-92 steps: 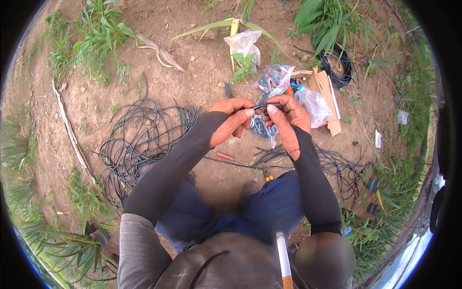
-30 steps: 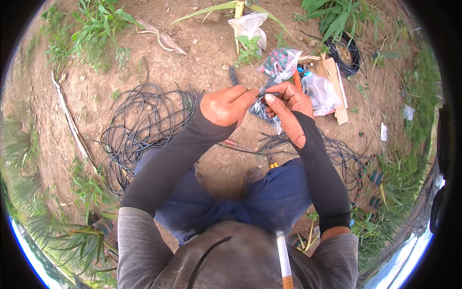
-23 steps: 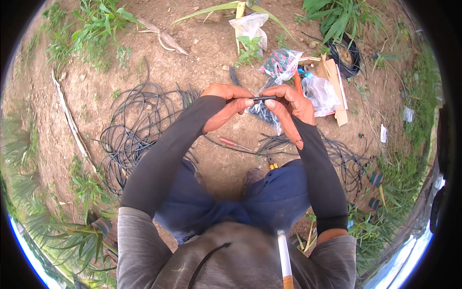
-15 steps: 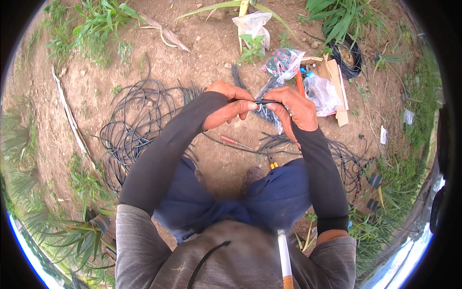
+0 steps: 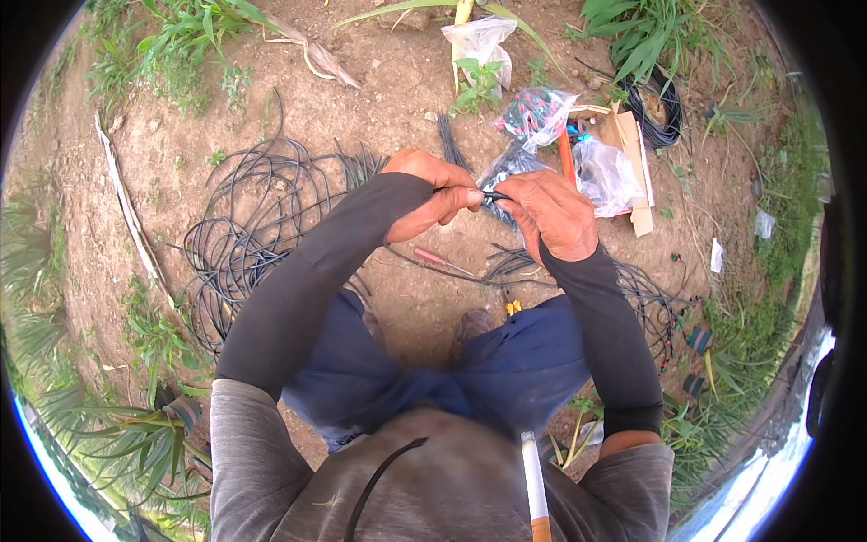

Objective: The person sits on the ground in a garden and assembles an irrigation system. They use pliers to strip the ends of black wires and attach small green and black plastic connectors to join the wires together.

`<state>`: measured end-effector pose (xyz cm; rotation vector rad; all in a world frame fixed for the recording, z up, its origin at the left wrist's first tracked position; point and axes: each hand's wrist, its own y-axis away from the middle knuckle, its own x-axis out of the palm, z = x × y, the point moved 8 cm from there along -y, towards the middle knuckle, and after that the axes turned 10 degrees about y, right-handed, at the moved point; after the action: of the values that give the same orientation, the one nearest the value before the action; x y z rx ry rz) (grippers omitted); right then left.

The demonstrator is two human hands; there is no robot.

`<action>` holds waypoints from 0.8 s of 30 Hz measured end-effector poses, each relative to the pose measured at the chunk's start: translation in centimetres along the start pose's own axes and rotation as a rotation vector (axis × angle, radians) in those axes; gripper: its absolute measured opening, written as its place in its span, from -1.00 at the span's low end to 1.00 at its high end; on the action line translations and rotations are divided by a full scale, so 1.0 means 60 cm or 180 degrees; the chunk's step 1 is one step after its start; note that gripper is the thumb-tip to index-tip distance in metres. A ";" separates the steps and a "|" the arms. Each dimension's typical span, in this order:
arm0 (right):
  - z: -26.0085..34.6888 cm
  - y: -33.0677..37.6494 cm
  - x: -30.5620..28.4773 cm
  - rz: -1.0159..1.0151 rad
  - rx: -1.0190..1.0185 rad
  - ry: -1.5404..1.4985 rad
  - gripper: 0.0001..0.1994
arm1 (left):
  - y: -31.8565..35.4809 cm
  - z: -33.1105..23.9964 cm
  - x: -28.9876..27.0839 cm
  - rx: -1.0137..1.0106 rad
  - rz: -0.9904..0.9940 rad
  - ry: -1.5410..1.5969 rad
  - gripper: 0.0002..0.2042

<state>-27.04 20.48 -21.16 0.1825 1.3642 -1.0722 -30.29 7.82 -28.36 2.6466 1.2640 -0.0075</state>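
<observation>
A short stretch of thin black tube (image 5: 493, 195) spans the gap between my two hands, held out in front of my knees. My left hand (image 5: 432, 196) pinches its left end between thumb and fingertips. The other end disappears into the closed fingers of my right hand (image 5: 554, 213), so its tip is hidden. Below my hands, a red-handled screwdriver (image 5: 432, 257) lies on the soil beside a line of black tubing. Just behind my right hand is a clear bag of dark small parts (image 5: 511, 163).
Loose coils of black tubing (image 5: 244, 239) spread at left. An opened cardboard box (image 5: 629, 144) with plastic bags stands at right, near a bag of red and green pieces (image 5: 533, 116). A rolled black coil (image 5: 666, 113) lies farther back. A lit cigarette (image 5: 534, 488) juts into the lower view.
Both hands stay in nearly the same place, still on the tube. My right fingers have shifted and curled a little more around their end, and the view has moved slightly.
</observation>
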 end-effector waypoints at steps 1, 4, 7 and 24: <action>0.000 0.001 0.000 0.0006 -0.0008 0.0024 -0.75 | 0.000 0.001 0.001 -0.0107 0.0061 0.0103 -0.79; 0.004 -0.001 0.002 -0.0001 -0.0029 0.0002 -0.77 | 0.000 0.007 0.003 0.0032 0.0160 0.0326 -0.78; 0.003 0.004 0.006 0.0063 0.0080 -0.0053 -0.79 | 0.003 -0.001 0.004 0.0276 0.0174 0.0457 -0.80; -0.062 0.062 0.084 0.1613 0.2184 -0.1377 -0.80 | 0.026 -0.041 0.036 0.2210 -0.0591 -0.2783 -0.85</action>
<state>-27.82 22.41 -28.14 0.7152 0.4810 -1.0259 -27.92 8.97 -25.86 2.4121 1.2708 -1.6783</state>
